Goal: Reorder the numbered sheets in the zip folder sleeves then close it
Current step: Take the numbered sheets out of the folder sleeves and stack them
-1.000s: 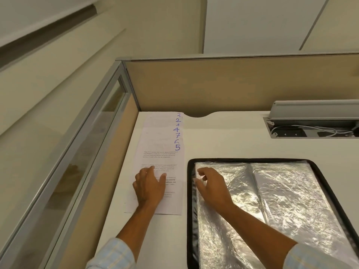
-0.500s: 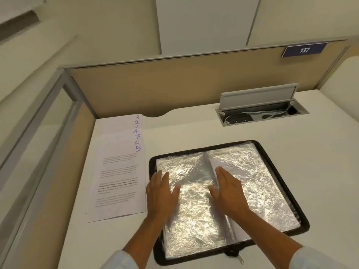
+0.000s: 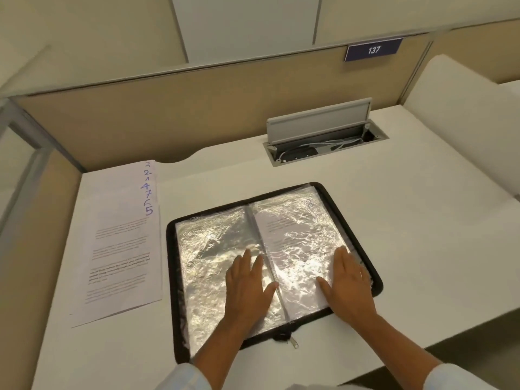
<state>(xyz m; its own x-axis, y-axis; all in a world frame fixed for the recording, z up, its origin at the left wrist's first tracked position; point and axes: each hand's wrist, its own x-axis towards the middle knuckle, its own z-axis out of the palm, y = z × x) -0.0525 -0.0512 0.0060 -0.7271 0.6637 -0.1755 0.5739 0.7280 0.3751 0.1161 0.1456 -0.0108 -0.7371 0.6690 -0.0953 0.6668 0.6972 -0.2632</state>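
Pressing flat with the left grip [image 3: 247, 285] on the left sleeve [image 3: 208, 249], right beside the middle fold: fingers straight, released, grasping nothing. Same for the right grip [image 3: 349, 285]: flat, released, resting on the right sleeve [image 3: 306, 249] near the outer edge of the zip folder [image 3: 170, 243]. No pinch on any paper.

Could go wrong from here, at a guess. Might slide on the shiny, crinkly plastic and drag a sleeve crooked instead of flattening it. Might bend a sheet by pushing it into a sleeve at a slant. Might put pages in the wrong order, with so much glare hiding the numbers. Might catch a sleeve corner in the zip teeth on closing, above all along the right edge under the right grip.

Partly under the right grip, inside that sleeve: one printed sheet [image 3: 284, 229], number too blurred to read. Cannot tell about a page in the left sleeve. Just beside the left wrist, at the near edge: the zip pull [image 3: 294, 344]. Well apart from both grips, off to the left on the surface [image 3: 394, 220]: the stack of numbered sheets [image 3: 121, 249], fanned, with blue numbers down the top right corner. Must reach across from the folder to fetch them.
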